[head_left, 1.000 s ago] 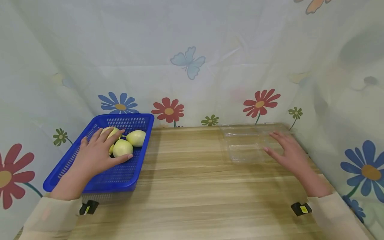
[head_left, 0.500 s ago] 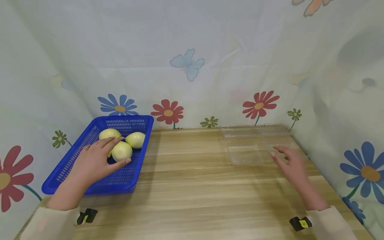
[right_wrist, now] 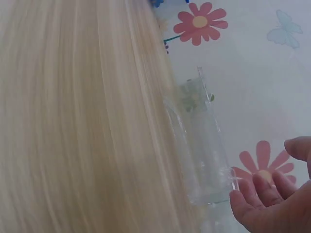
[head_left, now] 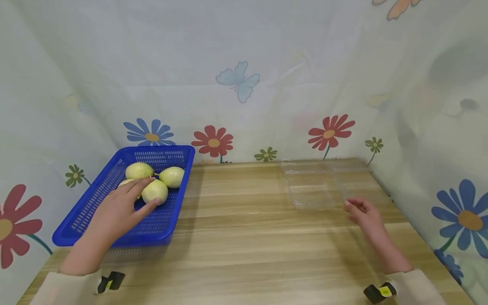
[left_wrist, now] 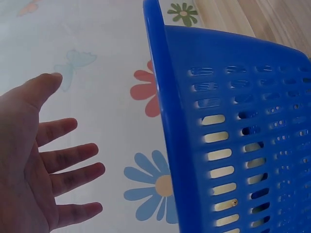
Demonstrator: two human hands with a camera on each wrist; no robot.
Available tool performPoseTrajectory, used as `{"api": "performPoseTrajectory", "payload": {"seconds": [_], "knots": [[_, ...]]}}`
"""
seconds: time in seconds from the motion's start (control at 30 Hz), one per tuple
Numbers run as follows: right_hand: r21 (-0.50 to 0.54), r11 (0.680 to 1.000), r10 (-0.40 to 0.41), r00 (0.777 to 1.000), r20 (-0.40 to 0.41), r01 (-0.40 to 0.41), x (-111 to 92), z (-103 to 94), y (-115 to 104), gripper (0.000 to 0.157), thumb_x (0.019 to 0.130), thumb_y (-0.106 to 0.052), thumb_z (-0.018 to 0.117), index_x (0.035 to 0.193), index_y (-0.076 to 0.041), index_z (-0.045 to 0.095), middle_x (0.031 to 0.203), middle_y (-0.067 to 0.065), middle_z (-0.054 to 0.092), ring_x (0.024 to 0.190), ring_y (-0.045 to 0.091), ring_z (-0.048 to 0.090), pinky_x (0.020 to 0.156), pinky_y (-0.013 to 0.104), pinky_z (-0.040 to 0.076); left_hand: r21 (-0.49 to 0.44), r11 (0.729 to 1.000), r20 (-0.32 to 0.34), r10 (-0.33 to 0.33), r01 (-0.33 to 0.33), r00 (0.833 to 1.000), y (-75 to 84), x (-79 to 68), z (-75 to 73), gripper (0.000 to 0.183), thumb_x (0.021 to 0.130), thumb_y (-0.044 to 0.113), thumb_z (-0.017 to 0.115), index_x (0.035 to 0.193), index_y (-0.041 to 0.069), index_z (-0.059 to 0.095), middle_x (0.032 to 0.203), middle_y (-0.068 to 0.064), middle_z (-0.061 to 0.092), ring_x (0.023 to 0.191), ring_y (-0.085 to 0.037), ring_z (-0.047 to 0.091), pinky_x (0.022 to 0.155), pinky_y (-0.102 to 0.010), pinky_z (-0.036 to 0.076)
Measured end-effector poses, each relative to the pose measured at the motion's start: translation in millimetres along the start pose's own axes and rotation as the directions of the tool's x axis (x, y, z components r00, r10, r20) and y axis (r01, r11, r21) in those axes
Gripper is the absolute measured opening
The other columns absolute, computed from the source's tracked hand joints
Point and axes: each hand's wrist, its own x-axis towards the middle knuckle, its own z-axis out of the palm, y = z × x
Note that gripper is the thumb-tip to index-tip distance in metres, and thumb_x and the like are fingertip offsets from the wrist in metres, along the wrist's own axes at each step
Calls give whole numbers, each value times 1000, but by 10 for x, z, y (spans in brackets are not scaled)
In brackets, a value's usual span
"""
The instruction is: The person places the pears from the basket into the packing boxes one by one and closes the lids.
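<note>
A blue perforated basket (head_left: 176, 212) stands on the left, holding several pale yellow-green pears (head_left: 171, 177). Over its near left part hovers my left hand (head_left: 118, 207), fingers extended toward the pears and thumb apart, partly covering one pear. In the left wrist view that hand (left_wrist: 24, 160) has spread fingers and nothing in it, above the basket's rim. At right, a clear plastic container (head_left: 310, 190) sits near the table's back edge. Just in front of it, my right hand (head_left: 369, 218) has loosely bent, empty fingers; whether it touches the container (right_wrist: 204, 145) I cannot tell.
The wood-grain table (head_left: 244, 245) stretches between basket and container. A pale curtain (head_left: 244, 42) printed with flowers and butterflies encloses the back and both sides. Each wrist wears a small black device (head_left: 110, 281).
My right hand has drawn back toward me from the clear container, its fingers bending more. My left hand has shifted slightly nearer and lower, uncovering more of the pears. Basket and container stayed put.
</note>
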Motion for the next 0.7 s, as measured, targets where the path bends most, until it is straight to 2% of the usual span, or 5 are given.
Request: {"api": "performPoseTrajectory", "payload": {"seconds": [0.2, 0.33, 0.47, 0.6, 0.7], "knots": [[335, 928, 107, 978, 179, -162, 57, -10, 96, 21, 109, -27, 47, 124, -13, 44, 95, -18, 65, 92, -7, 67, 88, 14, 58, -12, 1000, -32, 22, -22, 999, 11, -29, 23, 53, 96, 33, 71, 139, 4, 59, 132, -26, 65, 119, -49, 61, 95, -67, 51], [486, 831, 136, 946, 293, -269, 135, -21, 146, 17, 110, -29, 42, 105, -19, 55, 98, -7, 63, 92, 1, 70, 89, 18, 60, -7, 1000, -36, 18, -18, 999, 33, -44, 22, 49, 97, 30, 70, 138, 4, 60, 129, -26, 68, 115, -48, 63, 93, -65, 53], [578, 734, 190, 925, 330, -357, 210, -24, 167, 21, 108, -30, 44, 96, -19, 57, 93, -2, 64, 87, 8, 72, 85, 22, 62, 0, 1000, -37, 24, -24, 999, 68, -37, 29, 45, 96, 25, 71, 136, 5, 62, 122, -25, 71, 109, -46, 67, 88, -62, 55], [589, 705, 225, 912, 342, -395, 275, -19, 172, 23, 107, -33, 45, 112, -10, 46, 93, 0, 63, 84, 11, 73, 83, 24, 63, -1, 999, -41, 36, -36, 999, 98, -33, 39, 43, 95, 22, 72, 134, 5, 63, 119, -24, 72, 106, -45, 69, 86, -61, 56], [554, 731, 234, 910, 343, -397, 315, -4, 167, 49, 107, -35, 43, 139, 0, 30, 92, -1, 64, 83, 10, 72, 83, 24, 63, -4, 1000, -32, 27, -27, 999, 117, -31, 40, 42, 95, 22, 71, 134, 6, 63, 120, -24, 72, 106, -45, 68, 87, -62, 56]]}}
